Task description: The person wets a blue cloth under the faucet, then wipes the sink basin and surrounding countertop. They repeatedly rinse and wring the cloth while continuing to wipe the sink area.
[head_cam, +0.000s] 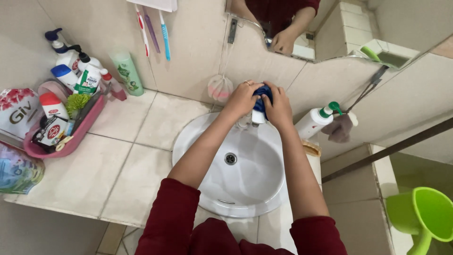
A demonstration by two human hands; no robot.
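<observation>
Both my hands reach over a white round sink (207,141) to the tap at its back rim. My left hand (241,98) and my right hand (278,107) are closed together around a blue cloth (262,97) wrapped on the tap (257,117), whose white lower part shows beneath. A ring sits on my left hand. My sleeves are dark red. The drain (230,158) lies in the middle of the basin.
A pink basket (71,141) with bottles and a green brush stands at the left on the tiled counter. Toothbrushes (153,30) hang on the wall. A white pump bottle (317,120) lies right of the sink. A green dipper (427,217) sits at the lower right.
</observation>
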